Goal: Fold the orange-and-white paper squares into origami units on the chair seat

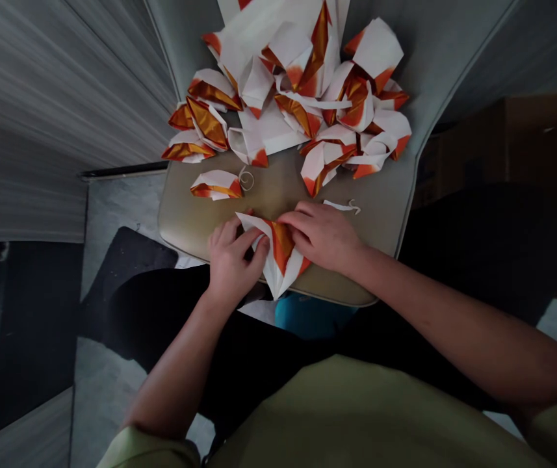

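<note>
A folded piece of white and orange paper lies at the near edge of a tan chair seat. My left hand pinches its left side, fingers curled onto the fold. From the right, my right hand presses down on the paper's top with its fingers closed on it. The paper's pointed end hangs over the seat edge toward me.
A heap of folded white and orange paper pieces covers the back of the seat. One single folded piece lies apart at the left. A thin white paper strip rests beside my right hand. A blue object sits under the seat edge.
</note>
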